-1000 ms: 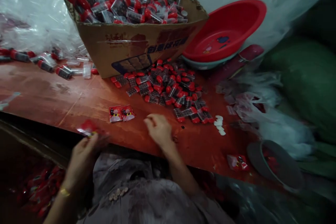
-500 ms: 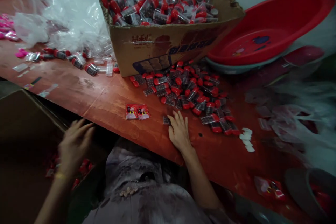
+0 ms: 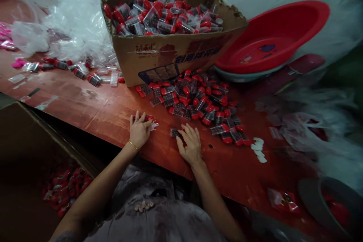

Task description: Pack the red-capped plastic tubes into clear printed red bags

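Note:
My left hand [image 3: 140, 130] lies over the red printed packets [image 3: 153, 124] on the table, its fingers apart and covering much of them. At the right, my right hand [image 3: 190, 144] rests with spread, bent fingers beside a small clear tube with dark contents [image 3: 174, 132]; the fingertips reach its right end. Behind both hands spreads a pile of clear tubes with red caps [image 3: 195, 100]. Neither hand visibly grips anything.
A cardboard box [image 3: 170, 55] full of red-capped tubes stands behind the pile. Right of it leans a red basin [image 3: 272, 41]. Clear plastic bags [image 3: 82, 22] lie back left. White pieces [image 3: 258, 149] sit right. Another box [image 3: 34, 140] stands below the table edge.
My left hand has moved from over the lower left box, up and right onto the red packets. My right hand stays by the small tube. The view has shifted slightly.

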`<state>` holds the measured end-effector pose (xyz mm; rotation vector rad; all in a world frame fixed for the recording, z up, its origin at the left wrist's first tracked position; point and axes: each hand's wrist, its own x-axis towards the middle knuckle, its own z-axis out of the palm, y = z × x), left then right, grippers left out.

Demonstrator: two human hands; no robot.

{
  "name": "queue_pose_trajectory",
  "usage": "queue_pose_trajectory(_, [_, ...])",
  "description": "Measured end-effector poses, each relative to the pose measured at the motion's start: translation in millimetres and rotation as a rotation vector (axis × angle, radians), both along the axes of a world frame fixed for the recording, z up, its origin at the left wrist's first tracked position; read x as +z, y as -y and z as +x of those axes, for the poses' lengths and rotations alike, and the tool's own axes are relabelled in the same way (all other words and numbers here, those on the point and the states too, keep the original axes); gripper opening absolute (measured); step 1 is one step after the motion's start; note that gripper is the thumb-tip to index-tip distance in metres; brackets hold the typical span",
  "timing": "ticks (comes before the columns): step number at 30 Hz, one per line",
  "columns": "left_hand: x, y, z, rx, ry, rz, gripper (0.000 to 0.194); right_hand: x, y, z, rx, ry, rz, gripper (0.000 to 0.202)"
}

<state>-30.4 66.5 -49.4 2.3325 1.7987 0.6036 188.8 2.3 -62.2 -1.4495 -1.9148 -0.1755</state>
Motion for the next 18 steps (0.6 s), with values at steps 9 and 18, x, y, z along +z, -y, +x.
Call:
queue_pose_trajectory(9, [38.5, 15.2, 13.2, -0.003, 0.397, -0.074, 0.029, 30.8, -23.1, -66.2, 0.119, -0.855, -0.389, 0.024])
queue_pose_trajectory(18, [47.7, 32.5, 20.8, 0.141, 1.359, -0.629, 0.036, 30.9, -21.4, -79.7, 0.161, -0.912, -0.358, 0.028])
